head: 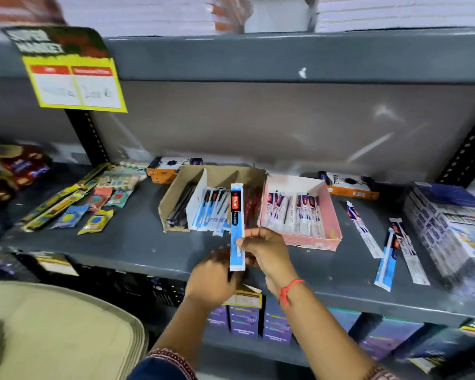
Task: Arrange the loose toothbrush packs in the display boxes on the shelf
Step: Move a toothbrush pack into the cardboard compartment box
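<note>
A: Left hand [213,283], state?
B: Curled at the lower end of blue toothbrush pack [237,226]; grip unclear. Right hand [263,249] pinches it upright, before the cardboard display box [176,197]. Three loose packs [387,242] lie on the shelf [137,242], right.

The sign [63,67] hanging far left reads "SUPER MARKET" at its dark top; the handwriting on its white panels is too blurred to read. The orange box [166,168] far behind the display boxes shows "TRIO". Print on the packs [294,212] is illegible.
</note>
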